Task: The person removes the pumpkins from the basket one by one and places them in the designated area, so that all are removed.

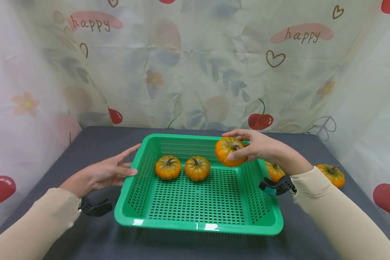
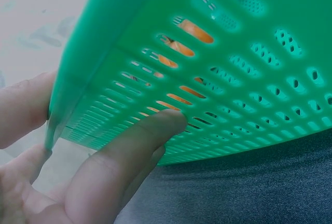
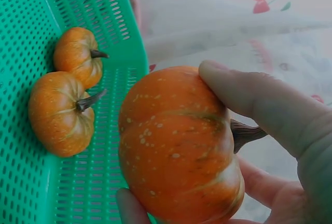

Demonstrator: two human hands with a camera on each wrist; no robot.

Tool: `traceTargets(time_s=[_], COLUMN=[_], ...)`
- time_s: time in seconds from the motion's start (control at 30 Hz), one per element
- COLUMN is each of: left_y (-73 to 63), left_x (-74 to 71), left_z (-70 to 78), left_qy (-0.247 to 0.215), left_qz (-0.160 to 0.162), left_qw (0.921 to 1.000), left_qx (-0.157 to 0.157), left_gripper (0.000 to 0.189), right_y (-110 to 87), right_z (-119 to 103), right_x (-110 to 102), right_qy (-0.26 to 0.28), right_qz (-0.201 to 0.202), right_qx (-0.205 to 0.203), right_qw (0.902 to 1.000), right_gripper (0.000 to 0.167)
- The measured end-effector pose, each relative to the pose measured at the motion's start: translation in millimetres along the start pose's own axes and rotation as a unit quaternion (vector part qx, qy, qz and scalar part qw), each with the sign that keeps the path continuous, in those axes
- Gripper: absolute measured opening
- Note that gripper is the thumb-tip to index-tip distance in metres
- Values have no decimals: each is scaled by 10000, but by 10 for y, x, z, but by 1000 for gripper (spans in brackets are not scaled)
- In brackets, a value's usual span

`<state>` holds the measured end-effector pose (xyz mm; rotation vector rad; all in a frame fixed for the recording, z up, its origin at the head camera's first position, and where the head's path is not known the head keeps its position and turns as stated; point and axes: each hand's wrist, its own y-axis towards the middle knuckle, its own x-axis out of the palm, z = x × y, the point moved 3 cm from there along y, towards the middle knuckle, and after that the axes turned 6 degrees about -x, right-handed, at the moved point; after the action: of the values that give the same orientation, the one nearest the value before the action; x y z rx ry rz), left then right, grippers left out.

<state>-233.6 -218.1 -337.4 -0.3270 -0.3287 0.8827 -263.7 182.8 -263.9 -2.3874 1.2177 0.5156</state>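
Observation:
My right hand (image 1: 263, 146) grips a small orange pumpkin (image 1: 226, 150), thumb on one side and fingers on the other. It is held over the right back part of a green plastic basket (image 1: 198, 225). In the right wrist view, the held pumpkin (image 3: 176, 141) shows pale specks and a dark stem. Two more pumpkins, a left one (image 1: 168, 167) and a right one (image 1: 197, 168), sit side by side within the basket. At the basket's left side, my left hand (image 1: 105, 174) holds the rim, with a fingertip (image 2: 174, 120) against the slotted wall in the left wrist view.
Right of the basket, one pumpkin (image 1: 274, 171) is partly hidden behind the basket and right wrist. Another pumpkin (image 1: 332, 175) lies farther right on the dark cloth-covered table (image 1: 97, 144). A printed curtain (image 1: 191, 72) hangs behind and along both sides.

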Motion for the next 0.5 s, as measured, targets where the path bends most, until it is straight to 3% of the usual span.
traceTargets(time_s=[0.2, 0.5], left_y=[4, 11], left_x=[-12, -20], left_z=[-5, -15], left_qy=[-13, 5], left_qz=[87, 83], left_qw=[9999, 10000], left_qx=[-53, -54], left_gripper=[98, 97], right_y=[-97, -272], right_z=[-12, -2], right_x=[-70, -159], right_qy=[65, 25], right_qz=[215, 662], right_qx=[-186, -153], right_qw=[9996, 9977], right_gripper=[71, 71])
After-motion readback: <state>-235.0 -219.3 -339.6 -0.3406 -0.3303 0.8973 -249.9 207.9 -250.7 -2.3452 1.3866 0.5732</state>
